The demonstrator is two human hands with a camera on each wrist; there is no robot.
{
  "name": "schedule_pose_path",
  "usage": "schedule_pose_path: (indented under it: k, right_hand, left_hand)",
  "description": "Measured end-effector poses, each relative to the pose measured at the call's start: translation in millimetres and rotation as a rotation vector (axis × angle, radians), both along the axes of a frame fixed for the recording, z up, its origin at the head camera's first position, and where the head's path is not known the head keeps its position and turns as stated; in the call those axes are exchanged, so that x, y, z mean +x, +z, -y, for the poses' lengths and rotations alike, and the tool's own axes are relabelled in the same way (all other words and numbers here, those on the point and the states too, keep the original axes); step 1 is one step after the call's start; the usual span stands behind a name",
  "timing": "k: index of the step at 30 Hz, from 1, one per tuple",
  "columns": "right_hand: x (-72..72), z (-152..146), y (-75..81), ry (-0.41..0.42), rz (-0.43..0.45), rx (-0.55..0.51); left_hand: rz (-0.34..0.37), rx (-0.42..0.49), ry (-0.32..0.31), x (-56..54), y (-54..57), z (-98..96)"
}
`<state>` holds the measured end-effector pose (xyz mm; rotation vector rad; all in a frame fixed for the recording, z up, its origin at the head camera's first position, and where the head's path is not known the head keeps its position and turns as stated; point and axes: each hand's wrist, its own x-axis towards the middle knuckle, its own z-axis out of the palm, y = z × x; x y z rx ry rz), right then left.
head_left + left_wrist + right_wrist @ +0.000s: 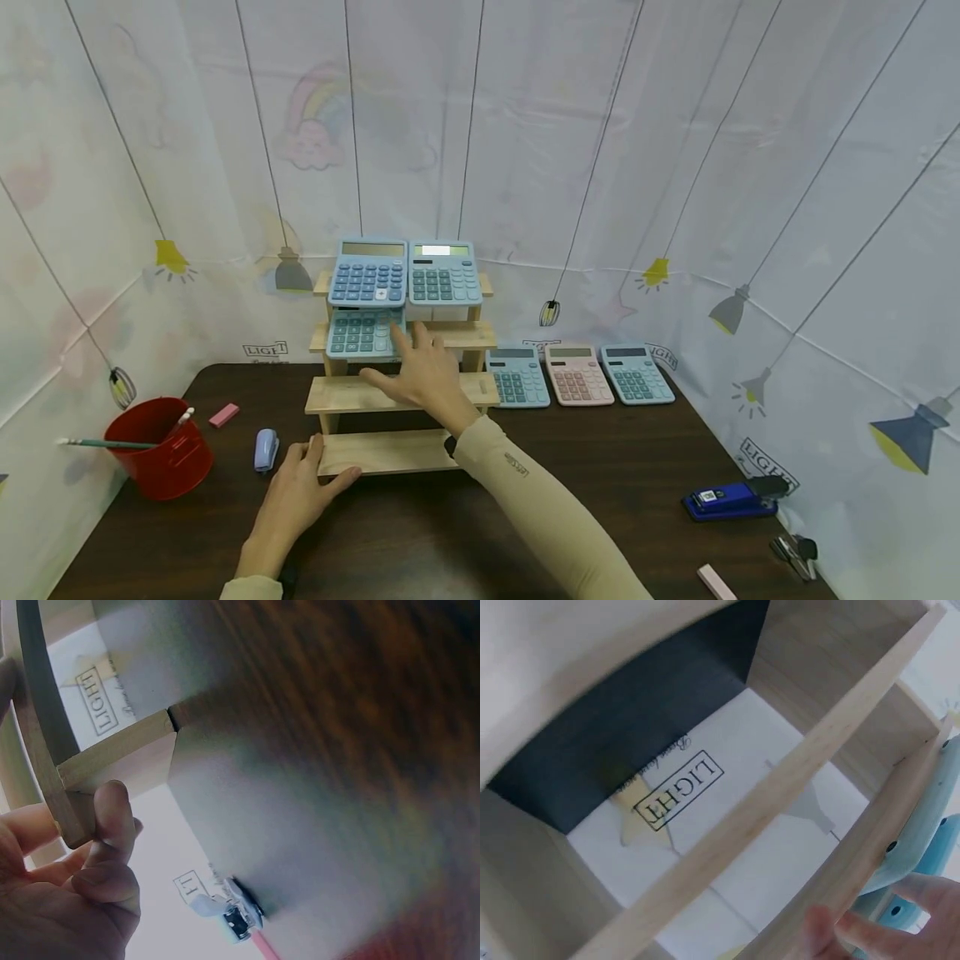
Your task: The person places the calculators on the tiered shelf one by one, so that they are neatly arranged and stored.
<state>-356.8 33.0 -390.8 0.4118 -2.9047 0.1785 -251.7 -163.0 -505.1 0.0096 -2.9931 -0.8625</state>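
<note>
A stepped wooden display stand (405, 452) stands on the dark table. My left hand (294, 492) grips the left end of its lowest step; in the left wrist view the fingers (112, 817) curl round the board's end. On the second step from the top lies a light-blue calculator (356, 335). My right hand (429, 373) reaches over the lower steps, fingers spread, with fingertips at this calculator's right side. The right wrist view shows the fingers (922, 896) against the calculator's edge (915, 840). A blue calculator (367, 275) and a pale-blue calculator (444, 275) lean side by side on the top step.
Right of the stand lie a blue calculator (517, 379), a pink one (579, 377) and another blue one (637, 375). At left are a red bucket (168, 467) with pencils, a pink eraser (223, 415) and a small stapler (266, 450). A dark-blue stapler (731, 500) sits far right.
</note>
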Motion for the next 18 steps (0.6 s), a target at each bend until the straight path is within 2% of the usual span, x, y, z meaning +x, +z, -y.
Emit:
schedule_pose_path:
  k: [7, 18]
  right_hand:
    - [12.3, -33.6, -7.3, -0.006, 0.065, -0.009]
    - [12.1, -99.8, -13.6, -0.094, 0.114, -0.119]
  left_hand:
    - [-0.015, -0.012, 0.005, 2.8, -1.5, 1.8]
    - [-0.018, -0.017, 0.001, -1.1, -3.4, 0.1]
